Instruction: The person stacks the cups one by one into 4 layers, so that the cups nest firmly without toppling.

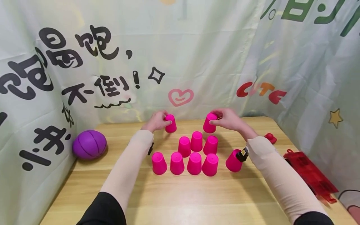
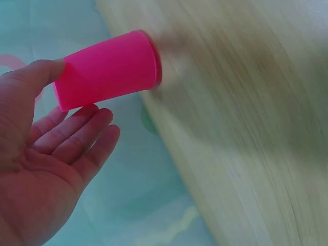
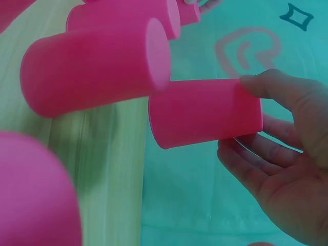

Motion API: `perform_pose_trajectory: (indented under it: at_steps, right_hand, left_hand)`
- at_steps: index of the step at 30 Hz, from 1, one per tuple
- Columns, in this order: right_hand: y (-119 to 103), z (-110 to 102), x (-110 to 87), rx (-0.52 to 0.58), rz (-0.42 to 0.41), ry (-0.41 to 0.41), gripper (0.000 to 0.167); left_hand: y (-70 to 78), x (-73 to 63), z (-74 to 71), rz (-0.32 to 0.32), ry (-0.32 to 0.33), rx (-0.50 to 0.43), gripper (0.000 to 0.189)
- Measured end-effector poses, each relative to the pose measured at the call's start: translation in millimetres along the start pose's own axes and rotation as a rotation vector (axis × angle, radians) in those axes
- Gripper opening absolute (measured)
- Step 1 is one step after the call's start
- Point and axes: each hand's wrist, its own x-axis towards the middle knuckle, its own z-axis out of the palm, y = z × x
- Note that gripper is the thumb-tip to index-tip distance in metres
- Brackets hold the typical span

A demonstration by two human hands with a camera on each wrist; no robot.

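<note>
Near the back edge of the table, my left hand (image 1: 157, 121) pinches a pink cup (image 1: 171, 124) by its closed upper end. In the left wrist view the thumb lies on one side of that cup (image 2: 107, 70) and the fingers are on the other. Further right, my right hand (image 1: 229, 119) grips another pink cup (image 1: 209, 124) the same way, thumb against fingers. In front of the hands, three upside-down cups (image 1: 196, 142) stand in a cluster. A row of several more upside-down cups (image 1: 177, 163) stands nearer, and one cup (image 1: 233, 162) sits apart under the right wrist.
A purple ball (image 1: 90, 144) sits at the table's left edge. Along the right edge lie a red translucent plastic piece (image 1: 312, 173) and a small red object (image 1: 270, 138). Printed cloth (image 1: 213, 56) hangs behind and on both sides of the wooden table (image 1: 180, 200).
</note>
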Motion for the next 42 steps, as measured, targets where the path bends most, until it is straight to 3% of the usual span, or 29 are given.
perform_pose_trajectory:
  at_steps: [12, 20, 28, 34, 42]
  right_hand:
    - [-31.6, 13.0, 26.9, -0.018, -0.052, -0.043, 0.042]
    - [-51.0, 26.0, 42.7, 0.014, -0.04, -0.058, 0.053]
    - [-54.4, 38.7, 57.3, 0.042, -0.053, -0.059, 0.054]
    - [-48.4, 48.2, 66.0, 0.043, -0.08, -0.064, 0.046]
    - [-45.9, 62.9, 79.1, 0.038, -0.112, -0.089, 0.045]
  left_hand:
    - [-6.1, 0.4, -2.3, -0.023, 0.019, 0.019, 0.042]
    - [-7.0, -4.2, -2.3, -0.023, 0.006, 0.031, 0.052]
    - [-6.9, -16.0, -12.4, -0.003, 0.016, 0.043, 0.074]
    - [-9.7, -28.3, -18.1, 0.062, 0.031, 0.023, 0.067]
    - [-18.6, -58.3, -18.7, 0.124, 0.042, -0.024, 0.049]
